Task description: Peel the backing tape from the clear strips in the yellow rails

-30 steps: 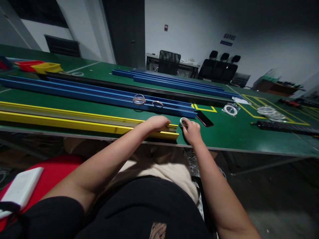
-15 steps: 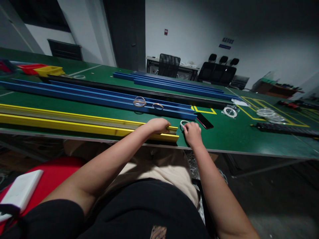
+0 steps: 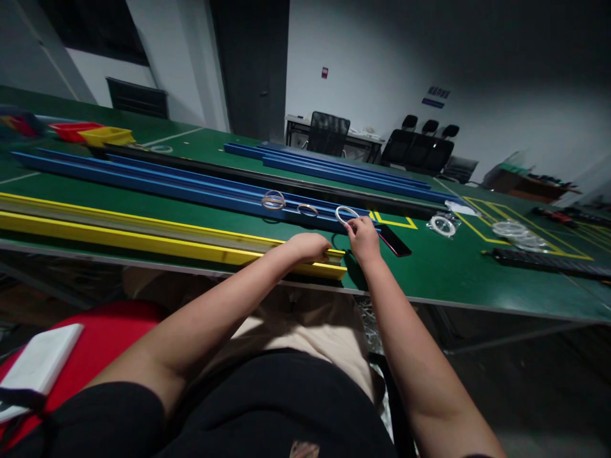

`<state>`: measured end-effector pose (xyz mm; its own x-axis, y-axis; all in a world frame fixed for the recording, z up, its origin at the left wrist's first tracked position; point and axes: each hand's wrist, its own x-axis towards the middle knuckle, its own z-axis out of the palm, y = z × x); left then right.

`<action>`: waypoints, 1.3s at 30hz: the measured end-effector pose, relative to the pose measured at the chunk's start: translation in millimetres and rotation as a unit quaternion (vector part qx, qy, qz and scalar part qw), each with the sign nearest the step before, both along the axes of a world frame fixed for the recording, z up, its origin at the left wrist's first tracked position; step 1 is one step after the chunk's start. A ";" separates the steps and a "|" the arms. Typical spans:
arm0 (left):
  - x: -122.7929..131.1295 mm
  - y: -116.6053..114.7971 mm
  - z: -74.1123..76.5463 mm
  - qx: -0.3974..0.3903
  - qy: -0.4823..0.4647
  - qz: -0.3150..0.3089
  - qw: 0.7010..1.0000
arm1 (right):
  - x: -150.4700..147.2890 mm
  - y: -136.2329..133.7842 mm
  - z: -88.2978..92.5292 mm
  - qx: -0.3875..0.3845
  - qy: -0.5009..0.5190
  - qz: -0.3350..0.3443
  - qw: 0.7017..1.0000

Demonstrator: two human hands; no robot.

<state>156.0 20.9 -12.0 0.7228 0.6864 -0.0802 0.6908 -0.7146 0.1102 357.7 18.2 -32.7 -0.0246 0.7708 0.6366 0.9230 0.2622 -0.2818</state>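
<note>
My left hand [image 3: 311, 247] is closed at the right end of a long yellow channel [image 3: 210, 248], its fingertips curled down into the groove and partly hidden. My right hand [image 3: 364, 240] pinches a thin white ring [image 3: 347, 216], raised above the table, between thumb and fingers. Behind the ring lies the near end of a long blue channel [image 3: 200, 184]. Thin brownish rings stand or lean on that blue channel, one pair [image 3: 273, 200] and a single ring [image 3: 307, 210]. A dark phone with a red edge [image 3: 394, 240] lies just right of my right hand.
Farther back are a long black bar [image 3: 191, 166] and more blue channels [image 3: 344, 170]. Rings in clear wrap [image 3: 443, 226] and a black strip [image 3: 548, 262] lie to the right. Red [image 3: 76, 131] and yellow trays [image 3: 107, 136] stand far left. The green table's [image 3: 453, 280] front edge is close.
My right hand has lifted the white ring off the tabletop, up and slightly left. My left hand stays at the yellow channel's end. The view has shifted a little.
</note>
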 end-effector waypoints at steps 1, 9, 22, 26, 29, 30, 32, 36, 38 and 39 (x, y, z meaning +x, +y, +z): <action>-0.2 0.1 -0.2 0.001 -0.001 0.000 1.000 | -2.8 8.4 2.9 -0.002 0.009 0.006 1.000; -1.6 -0.1 0.1 0.010 -0.017 -0.008 1.000 | -23.1 39.9 19.9 -0.147 -0.064 -0.072 0.984; -3.6 8.5 -8.8 -0.009 -0.041 -0.035 0.999 | -96.1 -56.6 28.8 -0.222 -0.072 -0.045 0.971; -18.6 6.8 1.9 -0.011 -0.054 -0.013 0.998 | -106.1 -74.2 18.4 -0.187 -0.097 -0.084 0.974; -42.0 5.6 11.3 -0.023 -0.080 -0.002 0.997 | -105.0 -76.5 16.3 -0.172 -0.125 -0.094 0.973; -52.1 4.3 13.4 -0.029 -0.093 0.001 0.995 | -102.7 -76.3 16.6 -0.172 -0.128 -0.102 0.971; -75.1 -0.6 15.5 -0.043 -0.111 0.009 0.993 | -92.8 -75.4 18.0 -0.178 -0.125 -0.122 0.968; -127.5 -17.1 12.5 -0.054 -0.095 0.047 0.993 | -44.7 -76.9 18.7 -0.197 -0.100 -0.167 0.961; -152.0 -24.0 10.5 -0.026 -0.057 0.093 0.994 | -6.6 -80.6 16.9 -0.202 -0.080 -0.200 0.955; -162.1 -26.4 9.9 -0.009 -0.037 0.117 0.992 | 14.8 -83.4 15.8 -0.205 -0.068 -0.224 0.950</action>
<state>-6.1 -5.5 -2.1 0.5475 0.8356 -0.0462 0.8276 -0.5324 0.1779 372.6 -65.2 -16.9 0.3038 0.9061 0.2945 0.9513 -0.2718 -0.1454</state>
